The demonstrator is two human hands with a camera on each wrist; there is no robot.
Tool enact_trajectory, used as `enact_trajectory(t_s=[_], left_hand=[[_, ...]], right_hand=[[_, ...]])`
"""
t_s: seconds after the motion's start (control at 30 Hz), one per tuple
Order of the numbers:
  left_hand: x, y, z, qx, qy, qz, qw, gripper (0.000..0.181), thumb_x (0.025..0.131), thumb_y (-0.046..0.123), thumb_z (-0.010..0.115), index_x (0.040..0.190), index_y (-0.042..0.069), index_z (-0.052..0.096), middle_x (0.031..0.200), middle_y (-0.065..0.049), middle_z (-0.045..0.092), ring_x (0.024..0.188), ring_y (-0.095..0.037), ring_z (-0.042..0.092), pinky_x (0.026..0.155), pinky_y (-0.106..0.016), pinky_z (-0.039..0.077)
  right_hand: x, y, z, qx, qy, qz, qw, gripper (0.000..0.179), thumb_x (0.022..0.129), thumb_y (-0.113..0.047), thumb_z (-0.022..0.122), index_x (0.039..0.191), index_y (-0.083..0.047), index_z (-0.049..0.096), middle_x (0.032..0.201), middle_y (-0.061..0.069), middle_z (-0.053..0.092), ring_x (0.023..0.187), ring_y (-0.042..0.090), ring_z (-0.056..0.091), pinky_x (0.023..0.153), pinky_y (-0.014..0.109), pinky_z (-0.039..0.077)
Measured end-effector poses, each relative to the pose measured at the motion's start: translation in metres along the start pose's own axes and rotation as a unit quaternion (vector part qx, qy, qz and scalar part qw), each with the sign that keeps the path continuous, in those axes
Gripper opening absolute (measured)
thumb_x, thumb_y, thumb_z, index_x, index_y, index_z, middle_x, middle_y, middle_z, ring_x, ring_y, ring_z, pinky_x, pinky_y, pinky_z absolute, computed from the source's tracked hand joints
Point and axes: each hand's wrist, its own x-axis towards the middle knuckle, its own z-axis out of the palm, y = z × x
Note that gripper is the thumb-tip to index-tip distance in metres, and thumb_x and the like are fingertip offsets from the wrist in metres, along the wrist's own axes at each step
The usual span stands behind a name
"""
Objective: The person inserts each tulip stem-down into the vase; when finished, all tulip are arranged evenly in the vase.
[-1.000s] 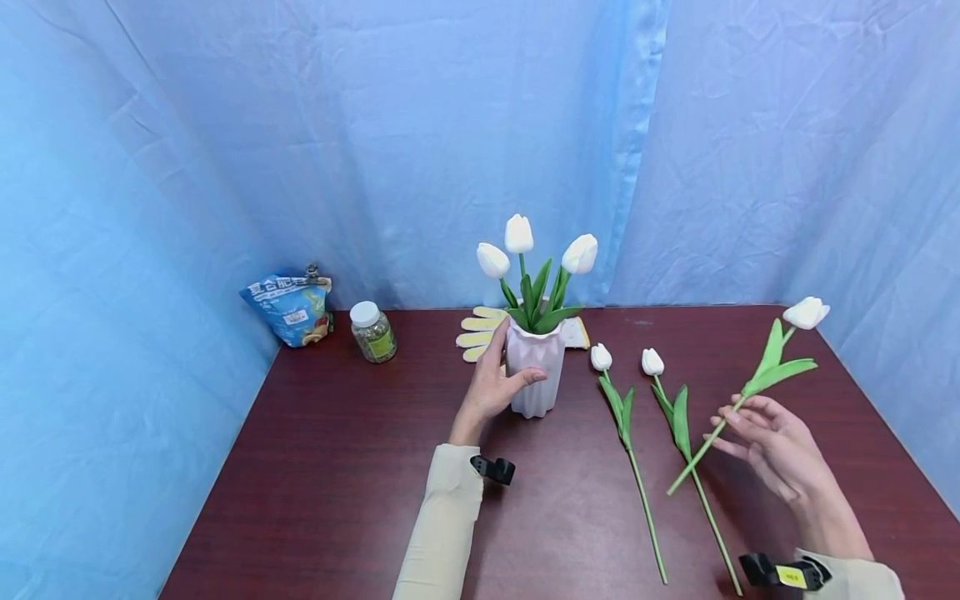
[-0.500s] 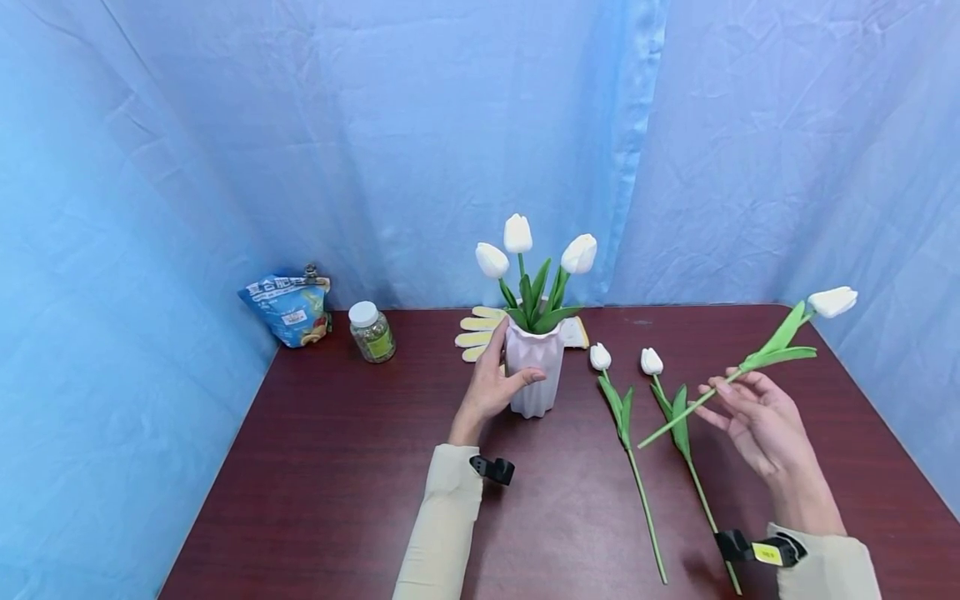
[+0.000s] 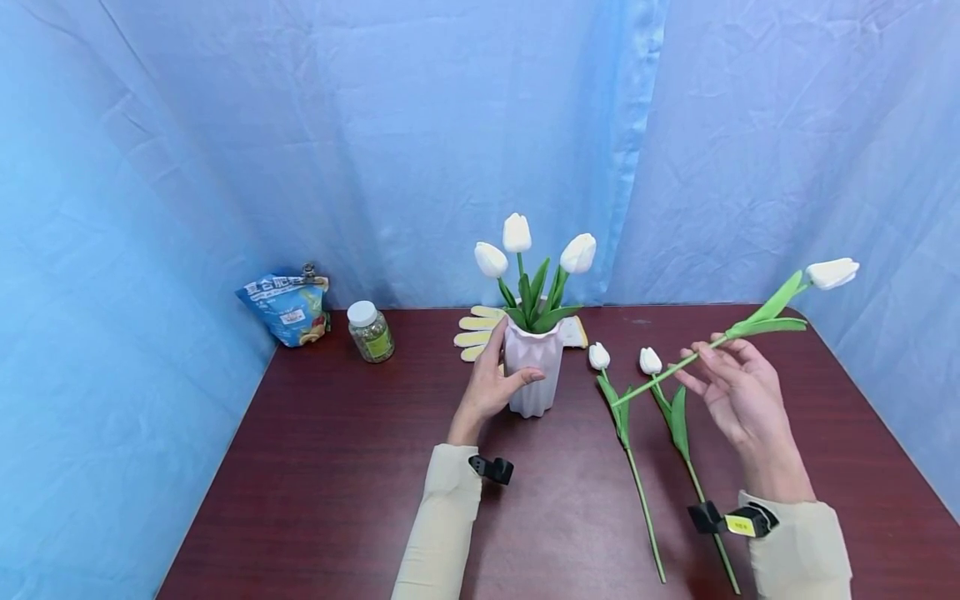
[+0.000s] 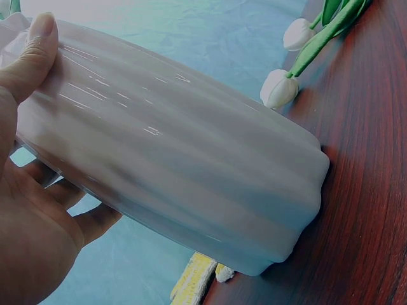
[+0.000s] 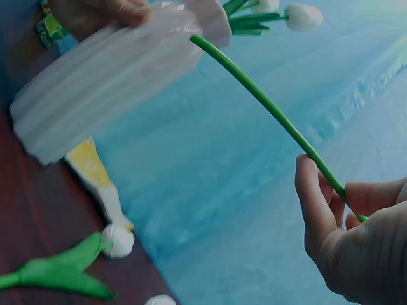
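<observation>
A pale fluted vase [image 3: 534,375] stands upright on the table with three white tulips [image 3: 517,233] in it. My left hand [image 3: 491,387] grips the vase's left side, thumb across the front and fingers behind, as the left wrist view [image 4: 38,63] shows. Between thumb and fingertips my right hand [image 3: 738,392] pinches the green stem of another white tulip [image 3: 765,321]. Its bloom points to the upper right, and its bare stem end slants down-left toward the vase. In the right wrist view, the stem [image 5: 267,105] reaches up to overlap the vase near its rim.
Two more tulips lie on the dark red table [image 3: 337,483]: one nearer the vase [image 3: 622,417], one under the right forearm [image 3: 678,421]. Yellow-and-white gloves [image 3: 480,333] lie behind the vase. A white-lidded jar [image 3: 371,333] and a clipped blue bag [image 3: 288,308] stand back left, before blue curtains.
My right hand has moved left and away from me, carrying its tulip. The stem has tipped flatter, its cut end swinging up toward the vase. My left hand stays on the vase.
</observation>
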Motion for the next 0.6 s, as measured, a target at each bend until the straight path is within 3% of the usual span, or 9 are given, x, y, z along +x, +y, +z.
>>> enact_trajectory(t_s=[0.23, 0.6], left_hand=[[0.000, 0.000, 0.000, 0.005, 0.003, -0.007, 1.0000, 0.127, 0.067, 0.081, 0.067, 0.162, 0.013, 0.017, 0.167, -0.014, 0.024, 0.149, -0.033, 0.037, 0.115, -0.054, 0.040], [0.000, 0.000, 0.000, -0.003, 0.001, -0.004, 1.0000, 0.120, 0.072, 0.074, 0.072, 0.162, 0.016, 0.018, 0.166, -0.013, 0.027, 0.147, -0.034, 0.040, 0.113, -0.055, 0.041]], right_hand=[[0.011, 0.001, 0.027, -0.003, -0.002, -0.022, 0.9998, 0.016, 0.099, 0.011, 0.047, 0.104, -0.002, 0.056, 0.092, 0.011, 0.072, 0.091, 0.026, 0.074, 0.075, 0.040, 0.063], [0.026, 0.009, 0.071, 0.004, 0.034, -0.059, 0.9977, 0.011, 0.096, 0.009, 0.056, 0.099, -0.002, 0.053, 0.083, 0.010, 0.070, 0.081, 0.024, 0.073, 0.070, 0.039, 0.063]])
